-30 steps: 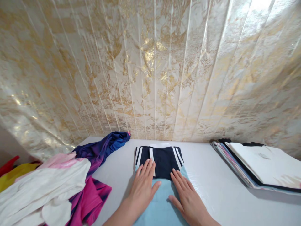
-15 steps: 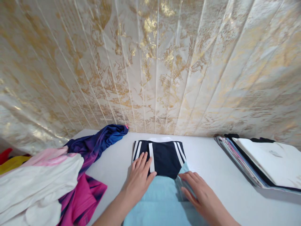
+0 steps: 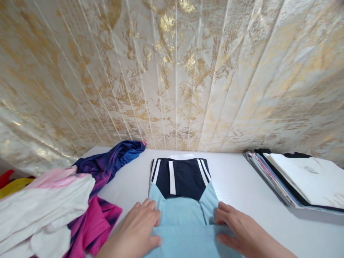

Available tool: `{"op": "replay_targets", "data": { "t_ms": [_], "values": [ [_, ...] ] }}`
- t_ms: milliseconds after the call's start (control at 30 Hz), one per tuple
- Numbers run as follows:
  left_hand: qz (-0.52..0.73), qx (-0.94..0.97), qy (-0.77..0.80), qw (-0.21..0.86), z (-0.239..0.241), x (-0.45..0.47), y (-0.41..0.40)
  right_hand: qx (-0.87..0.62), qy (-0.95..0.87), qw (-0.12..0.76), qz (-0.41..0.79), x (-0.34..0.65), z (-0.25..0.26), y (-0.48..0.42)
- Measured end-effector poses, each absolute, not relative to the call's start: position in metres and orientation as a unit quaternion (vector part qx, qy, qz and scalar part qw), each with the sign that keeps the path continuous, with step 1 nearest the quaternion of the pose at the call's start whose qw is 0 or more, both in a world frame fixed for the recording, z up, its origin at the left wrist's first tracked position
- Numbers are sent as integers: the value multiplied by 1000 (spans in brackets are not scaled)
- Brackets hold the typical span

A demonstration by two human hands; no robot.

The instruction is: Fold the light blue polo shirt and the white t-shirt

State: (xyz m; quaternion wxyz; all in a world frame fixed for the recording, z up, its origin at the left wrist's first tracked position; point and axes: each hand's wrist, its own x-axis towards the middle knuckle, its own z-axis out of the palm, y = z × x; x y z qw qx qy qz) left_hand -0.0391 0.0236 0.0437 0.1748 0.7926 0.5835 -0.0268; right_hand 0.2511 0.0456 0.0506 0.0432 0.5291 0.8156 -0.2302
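A light blue and navy shirt (image 3: 184, 211) with white stripes lies partly folded in front of me, its navy part with a white placket strip at the far end. A horizontal fold crosses its light blue part between my hands. My left hand (image 3: 139, 225) is at the left edge, with curled fingers and the thumb lying over the fabric below the fold. My right hand (image 3: 236, 227) mirrors it at the right edge, fingers bent around the side of the fabric. The shirt's near end runs out of view at the bottom.
On the left lies a loose heap of clothes: a white and pink garment (image 3: 48, 208), a purple, blue and magenta one (image 3: 96, 225), and yellow cloth (image 3: 16, 186). A stack of folded clothes (image 3: 298, 182) sits on the white table (image 3: 247, 190) at right. A gold-patterned curtain (image 3: 174, 79) hangs behind.
Both hands have moved nearer to me and outward. My left hand has left the navy part for the left edge of the shirt; my right hand has shifted to the right edge.
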Motion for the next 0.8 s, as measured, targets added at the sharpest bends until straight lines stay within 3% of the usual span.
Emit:
{"op": "replay_targets", "data": {
  "t_ms": [133, 267, 467, 800],
  "values": [
    [-30, 785, 579, 218, 58, -41, 23, 529, 801, 14, -281, 255, 56, 41],
    [-24, 759, 592, 270, 85, -41, 24, 496, 788, -83, -356, 261, 61, 44],
    [-42, 751, 619, 225, 81, -39, 35, 493, 789, -151, -334, 263, 44, 56],
    [-29, 787, 583, 200, 63, -37, 39, 440, 764, -219, -417, 261, 34, 65]
  ]
}}
